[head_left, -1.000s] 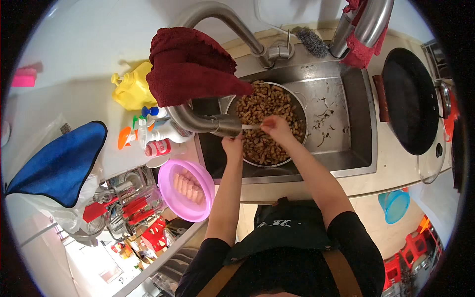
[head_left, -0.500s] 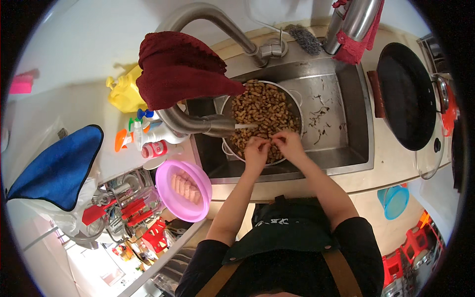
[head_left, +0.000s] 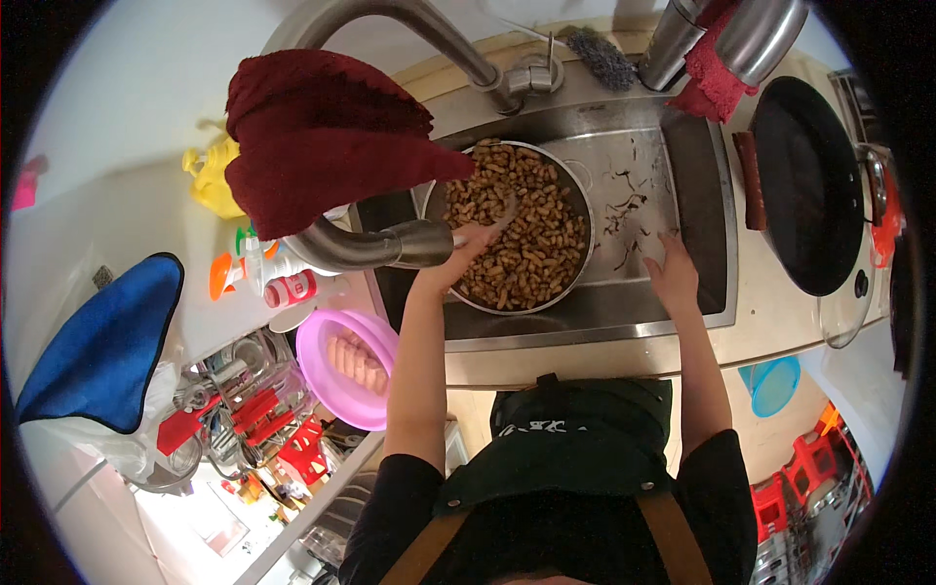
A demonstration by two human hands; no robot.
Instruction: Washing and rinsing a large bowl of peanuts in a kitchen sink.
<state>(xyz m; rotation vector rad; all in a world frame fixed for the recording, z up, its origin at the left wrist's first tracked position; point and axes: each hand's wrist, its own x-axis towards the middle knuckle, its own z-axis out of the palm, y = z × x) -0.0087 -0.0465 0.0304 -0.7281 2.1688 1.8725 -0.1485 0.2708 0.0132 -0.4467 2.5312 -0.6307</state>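
Take the clock face from the centre of the pot [head_left: 583, 210], with 12 pointing away from you. The pot sits in the left part of your steel sink [head_left: 614, 156], and brown peanuts in the shell [head_left: 536, 229] fill it in a broad heap. Your left hand [head_left: 464, 257] is at 8 to 9 o'clock, just past the pot's rim and right under the mouth of the tap [head_left: 405, 246], its fingers reaching toward the peanuts; you have them bent and partly hidden, so I cannot tell whether they grasp anything. Your right hand [head_left: 675, 278] is well apart from it, near 4 o'clock, over the sink floor, with the fingers loose and spread and nothing visible in them. Its fingertips are near the dark scraps [head_left: 624, 210] scattered over the steel at 3 o'clock. A dark red cloth [head_left: 327, 146] drapes over the tap at 10 o'clock, and a grey scrubber [head_left: 600, 58] lies behind the sink at 1. Farther out at 3 o'clock you have a black frying pan [head_left: 814, 185] standing tilted beside the sink, its brown handle toward the basin. Between 7 and 8 o'clock, near your left forearm, is a pink bowl [head_left: 331, 395] with pale pink pieces [head_left: 356, 361] in it, and a yellow bottle [head_left: 210, 177] stands on the counter between 9 and 10.
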